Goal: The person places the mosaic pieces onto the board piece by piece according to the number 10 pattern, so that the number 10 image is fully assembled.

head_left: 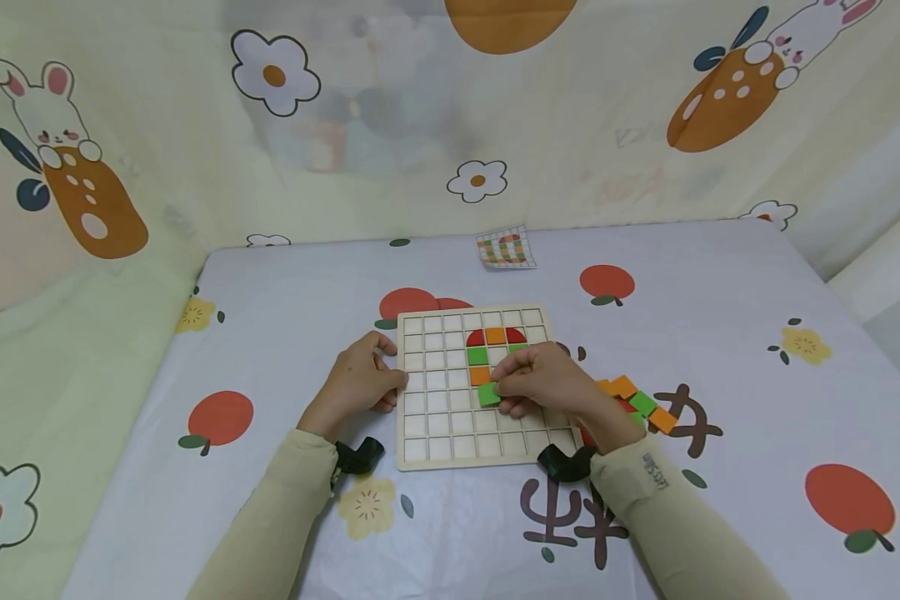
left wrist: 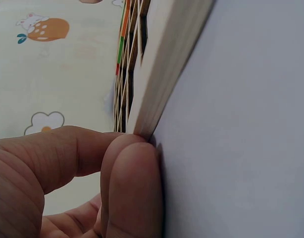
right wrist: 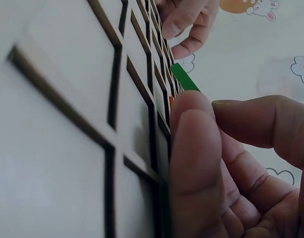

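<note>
A pale wooden grid board (head_left: 437,423) lies on the table, divided into square cells. My left hand (head_left: 354,377) holds its left edge, with fingertips (left wrist: 134,183) close against the wooden rim in the left wrist view. Between thumb and fingers, my right hand (head_left: 543,379) pinches a green square tile (head_left: 488,395), tilted just over the cells below an orange tile (head_left: 480,376). Higher up the board sit another green tile (head_left: 477,356), a red rounded piece (head_left: 476,337), an orange tile (head_left: 495,335) and a second red piece (head_left: 516,335). My right hand hides part of the board.
Loose orange, green and red tiles (head_left: 643,404) lie in a pile right of the board, partly behind my right forearm. A small printed pattern card (head_left: 506,248) rests at the table's back edge. The tablecloth (head_left: 285,508) carries fruit and flower prints; a curtain (head_left: 390,125) hangs behind.
</note>
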A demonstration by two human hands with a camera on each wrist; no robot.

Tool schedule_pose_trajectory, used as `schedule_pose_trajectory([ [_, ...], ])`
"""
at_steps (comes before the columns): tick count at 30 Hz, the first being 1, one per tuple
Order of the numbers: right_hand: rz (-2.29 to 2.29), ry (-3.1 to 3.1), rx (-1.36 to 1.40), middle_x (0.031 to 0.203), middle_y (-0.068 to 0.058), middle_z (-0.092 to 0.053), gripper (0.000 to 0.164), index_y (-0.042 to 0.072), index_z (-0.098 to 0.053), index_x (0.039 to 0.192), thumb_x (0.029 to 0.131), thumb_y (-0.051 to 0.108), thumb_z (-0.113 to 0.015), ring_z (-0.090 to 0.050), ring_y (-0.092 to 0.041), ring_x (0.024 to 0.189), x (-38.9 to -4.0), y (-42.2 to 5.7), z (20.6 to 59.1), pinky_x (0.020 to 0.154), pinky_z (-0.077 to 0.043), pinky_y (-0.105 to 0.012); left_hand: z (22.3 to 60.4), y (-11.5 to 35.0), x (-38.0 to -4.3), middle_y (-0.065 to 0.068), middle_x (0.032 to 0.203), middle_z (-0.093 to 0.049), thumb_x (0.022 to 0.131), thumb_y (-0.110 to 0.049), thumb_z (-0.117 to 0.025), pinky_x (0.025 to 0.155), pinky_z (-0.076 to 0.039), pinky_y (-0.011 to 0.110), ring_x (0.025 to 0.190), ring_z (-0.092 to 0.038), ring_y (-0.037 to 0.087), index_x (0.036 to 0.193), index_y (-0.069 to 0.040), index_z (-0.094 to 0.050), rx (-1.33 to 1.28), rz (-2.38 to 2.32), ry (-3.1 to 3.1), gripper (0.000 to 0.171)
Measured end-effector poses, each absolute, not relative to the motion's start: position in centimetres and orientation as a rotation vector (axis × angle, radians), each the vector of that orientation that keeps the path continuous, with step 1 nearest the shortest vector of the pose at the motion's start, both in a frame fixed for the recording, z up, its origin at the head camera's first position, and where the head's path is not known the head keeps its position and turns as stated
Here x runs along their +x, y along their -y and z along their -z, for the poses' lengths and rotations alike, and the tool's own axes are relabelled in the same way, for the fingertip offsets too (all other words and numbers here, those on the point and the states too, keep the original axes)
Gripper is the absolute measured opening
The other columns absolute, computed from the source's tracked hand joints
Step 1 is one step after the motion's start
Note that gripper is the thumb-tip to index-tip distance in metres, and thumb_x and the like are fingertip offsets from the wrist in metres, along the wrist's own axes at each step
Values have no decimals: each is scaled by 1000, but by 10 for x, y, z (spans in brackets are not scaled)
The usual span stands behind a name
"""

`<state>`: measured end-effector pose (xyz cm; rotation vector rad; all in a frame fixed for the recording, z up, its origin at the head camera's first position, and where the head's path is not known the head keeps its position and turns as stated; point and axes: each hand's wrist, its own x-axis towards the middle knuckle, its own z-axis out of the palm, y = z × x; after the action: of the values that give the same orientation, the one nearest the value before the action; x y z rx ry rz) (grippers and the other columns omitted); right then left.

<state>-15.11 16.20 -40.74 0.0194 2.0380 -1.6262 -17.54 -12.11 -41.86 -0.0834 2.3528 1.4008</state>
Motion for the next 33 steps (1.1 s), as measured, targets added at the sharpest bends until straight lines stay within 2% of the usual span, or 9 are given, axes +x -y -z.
schedule_pose_trajectory([
  [13,1626,-2055,23,85,-14,-73,19,-7,-69,107,93,5,-74,-69,-17,62,-149,-156,408,59,-61,-26,417,121,-175,12,85,-62,90,-6,-73,55,-60,29,58,-67,19,123,-7,-54,-95,-1371,-2372,38],
  [27,1585,-2097,-18,78,-12,-72,18,-7,-70,105,93,5,-75,-66,-16,62,-149,-155,407,58,-60,-24,417,121,-175,12,85,-62,91,-7,-73,55,-60,28,58,-66,18,123,-7,-53,-90,-1367,-2378,38],
  [33,1493,-2176,-84,73,-10,-70,23,-3,-73,108,87,6,-81,-64,-17,59,-149,-153,409,58,-57,-25,417,122,-175,12,85,-62,91,-7,-73,55,-60,28,58,-67,18,123,-7,-53,-78,-1369,-2381,38],
])
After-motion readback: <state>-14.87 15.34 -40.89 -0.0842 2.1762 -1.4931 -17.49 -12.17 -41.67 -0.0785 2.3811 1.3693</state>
